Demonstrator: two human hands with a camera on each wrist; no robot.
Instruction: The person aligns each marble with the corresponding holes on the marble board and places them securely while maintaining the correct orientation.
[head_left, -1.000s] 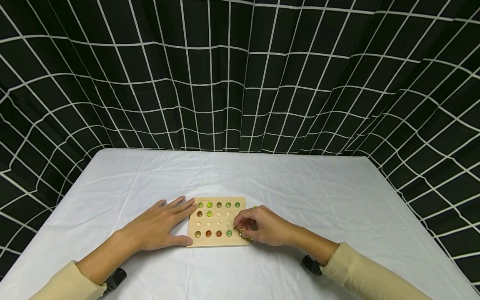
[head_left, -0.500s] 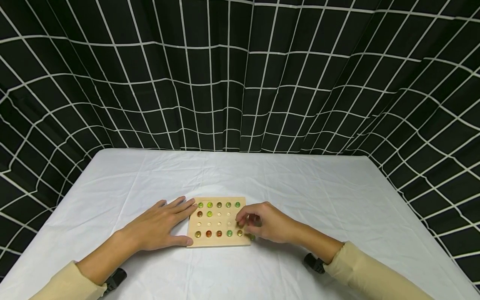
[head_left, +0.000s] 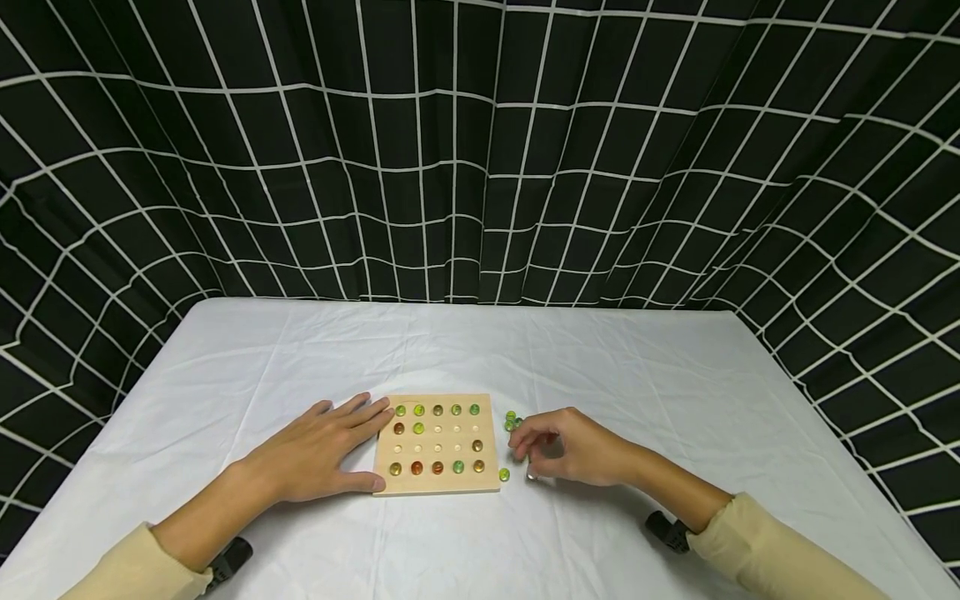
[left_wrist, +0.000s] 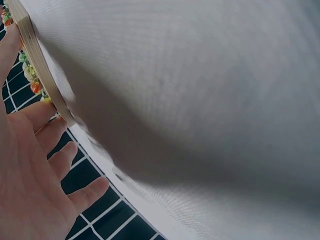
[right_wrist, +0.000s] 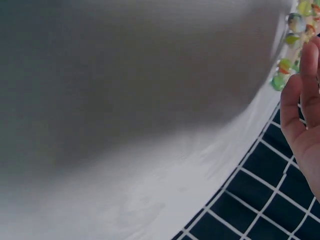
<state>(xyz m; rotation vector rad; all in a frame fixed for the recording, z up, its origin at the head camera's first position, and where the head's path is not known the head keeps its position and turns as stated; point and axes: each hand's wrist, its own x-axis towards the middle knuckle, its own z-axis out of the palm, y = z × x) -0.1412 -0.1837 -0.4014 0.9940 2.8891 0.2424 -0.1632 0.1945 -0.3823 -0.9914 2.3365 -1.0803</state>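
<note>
A light wooden board (head_left: 437, 487) with rows of round hollows lies on the white cloth. Glass marbles fill its top and bottom rows; two more sit at the left of the second row, and a brown marble (head_left: 477, 446) is at the right end of the third. My left hand (head_left: 318, 450) rests at the board's left edge, fingers spread and thumb on the near corner. Right of the board, my right hand (head_left: 566, 450) hovers with loosely bent fingers, thumb and forefinger apart. Under its thumb is a clear marble (head_left: 532, 472); contact cannot be told.
Loose green marbles (head_left: 511, 421) lie beside the board's upper right, partly behind my right fingers. One yellow-green marble (head_left: 504, 474) is by its lower right corner. White cloth (head_left: 637, 367) covers the table, and a black gridded curtain (head_left: 450, 167) hangs behind.
My right hand has left a brown marble in the third row's right-end hollow and moved right, off the board, to the loose marbles. The left hand has stayed put.
</note>
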